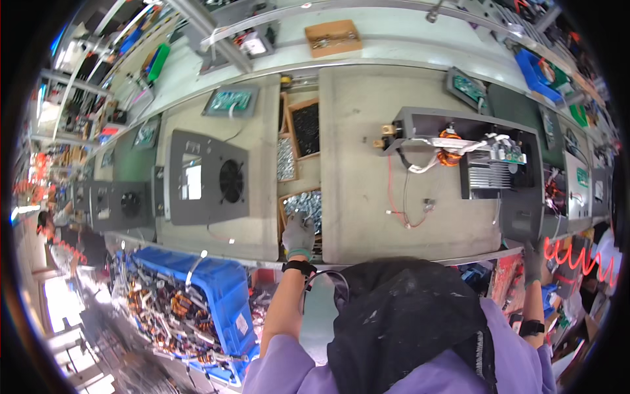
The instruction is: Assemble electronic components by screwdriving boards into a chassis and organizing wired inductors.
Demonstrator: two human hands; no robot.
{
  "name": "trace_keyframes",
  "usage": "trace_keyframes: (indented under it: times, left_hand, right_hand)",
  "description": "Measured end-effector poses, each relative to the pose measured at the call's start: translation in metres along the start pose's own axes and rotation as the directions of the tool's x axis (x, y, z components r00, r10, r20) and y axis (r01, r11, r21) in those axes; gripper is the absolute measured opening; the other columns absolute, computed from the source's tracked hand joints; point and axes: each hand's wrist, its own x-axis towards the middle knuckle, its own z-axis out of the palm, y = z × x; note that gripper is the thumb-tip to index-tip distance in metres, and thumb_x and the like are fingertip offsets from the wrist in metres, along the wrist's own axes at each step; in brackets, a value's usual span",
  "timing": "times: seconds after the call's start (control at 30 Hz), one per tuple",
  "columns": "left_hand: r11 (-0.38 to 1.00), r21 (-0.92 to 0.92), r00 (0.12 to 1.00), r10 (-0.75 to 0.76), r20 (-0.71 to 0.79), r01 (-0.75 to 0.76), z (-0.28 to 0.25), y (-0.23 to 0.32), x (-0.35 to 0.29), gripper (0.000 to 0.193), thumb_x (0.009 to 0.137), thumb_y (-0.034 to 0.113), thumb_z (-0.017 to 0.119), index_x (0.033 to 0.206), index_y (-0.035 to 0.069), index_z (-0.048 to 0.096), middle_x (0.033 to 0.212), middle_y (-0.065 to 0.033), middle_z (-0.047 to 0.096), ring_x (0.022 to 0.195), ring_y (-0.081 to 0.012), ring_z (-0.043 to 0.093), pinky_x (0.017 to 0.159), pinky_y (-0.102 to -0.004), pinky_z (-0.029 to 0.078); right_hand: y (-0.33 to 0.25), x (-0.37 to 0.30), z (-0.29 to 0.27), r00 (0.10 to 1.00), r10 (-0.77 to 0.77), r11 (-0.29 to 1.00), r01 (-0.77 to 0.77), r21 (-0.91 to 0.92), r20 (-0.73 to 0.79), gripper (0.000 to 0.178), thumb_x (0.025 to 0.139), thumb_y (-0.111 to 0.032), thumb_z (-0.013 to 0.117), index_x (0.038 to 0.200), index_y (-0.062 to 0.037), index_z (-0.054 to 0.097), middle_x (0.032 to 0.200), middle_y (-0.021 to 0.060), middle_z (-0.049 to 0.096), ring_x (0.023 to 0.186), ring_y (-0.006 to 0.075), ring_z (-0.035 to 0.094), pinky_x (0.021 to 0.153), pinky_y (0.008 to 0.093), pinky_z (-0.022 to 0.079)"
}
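Observation:
My left hand, in a grey glove, reaches into a shallow box of small silver screws in the gap of the bench. Its bunched fingertips are pressed down among the screws. Far to the right, at the bench's front edge, my right hand hangs beside a red coiled hose; its fingers are too dark and small to make out. Between the hands lies an open dark metal housing with a copper-wound coil, a finned heat sink and loose wires. To the left stands a grey panel with a fan.
Boxes of black screws and other small silver parts sit behind my left hand. Green circuit boards lie along the back. A blue crate full of wired coils stands front left. A cardboard tray rests on the far shelf.

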Motion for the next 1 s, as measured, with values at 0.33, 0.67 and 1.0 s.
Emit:
trace_keyframes:
  times: [0.33, 0.67, 1.0]
  left_hand:
    - [0.569, -0.743, 0.848, 0.143, 0.510, 0.351, 0.043, -0.032, 0.049, 0.033, 0.090, 0.013, 0.047, 0.120, 0.000, 0.052, 0.102, -0.0120, 0.062, 0.082, -0.0202, 0.061, 0.067, -0.0319, 0.053]
    - [0.749, -0.583, 0.823, 0.092, 0.561, 0.314, 0.064, -0.066, 0.059, 0.009, 0.083, 0.005, 0.059, 0.089, 0.008, 0.054, 0.075, -0.0034, 0.056, 0.061, -0.0185, 0.058, 0.044, -0.0346, 0.048]
    - [0.956, -0.041, 0.873, 0.284, 0.397, -0.292, 0.036, -0.013, 0.025, 0.035, 0.086, 0.035, 0.055, 0.094, 0.003, 0.066, 0.093, -0.0181, 0.066, 0.088, -0.0349, 0.062, 0.075, -0.0443, 0.047]
  right_hand:
    - [-0.115, -0.031, 0.050, 0.933, 0.006, 0.882, -0.174, -0.437, -0.360, 0.022, 0.085, -0.024, 0.054, 0.099, -0.0067, 0.056, 0.089, 0.0213, 0.063, 0.087, 0.0406, 0.060, 0.073, 0.0489, 0.048]
    - [-0.115, -0.034, 0.042, 0.930, 0.024, 0.899, -0.181, -0.400, -0.367, 0.019, 0.083, -0.023, 0.056, 0.095, -0.0082, 0.055, 0.083, 0.0191, 0.062, 0.081, 0.0398, 0.061, 0.068, 0.0495, 0.048]
    - [-0.016, 0.001, 0.016, 0.958, -0.204, 0.915, 0.114, -0.388, -0.201, 0.030, 0.089, -0.010, 0.046, 0.115, -0.0001, 0.056, 0.108, 0.0191, 0.060, 0.100, 0.0295, 0.058, 0.086, 0.0369, 0.045]
